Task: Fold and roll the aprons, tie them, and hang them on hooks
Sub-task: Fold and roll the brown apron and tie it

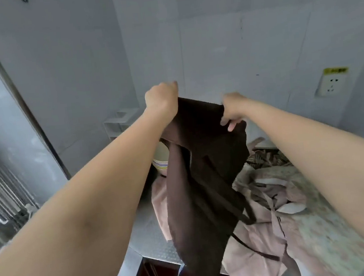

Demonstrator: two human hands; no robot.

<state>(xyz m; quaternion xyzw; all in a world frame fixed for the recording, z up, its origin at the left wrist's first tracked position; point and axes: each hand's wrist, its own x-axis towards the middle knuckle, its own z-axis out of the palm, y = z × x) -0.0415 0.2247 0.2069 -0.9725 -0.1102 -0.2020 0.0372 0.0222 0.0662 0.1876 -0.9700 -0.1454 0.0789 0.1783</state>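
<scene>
White tiled wall behind; patterned steel counter below, strewn with a heap of pale pink and floral aprons. Person holds a dark brown cloth apron up in the air over the counter. Left hand fisted on its top edge, slightly higher; right hand pinches the other top corner, fingers curled. Hands near each other. Apron hangs straight down from both grips, long axis vertical, straps trailing low. Likely next: lay it flat for folding.
</scene>
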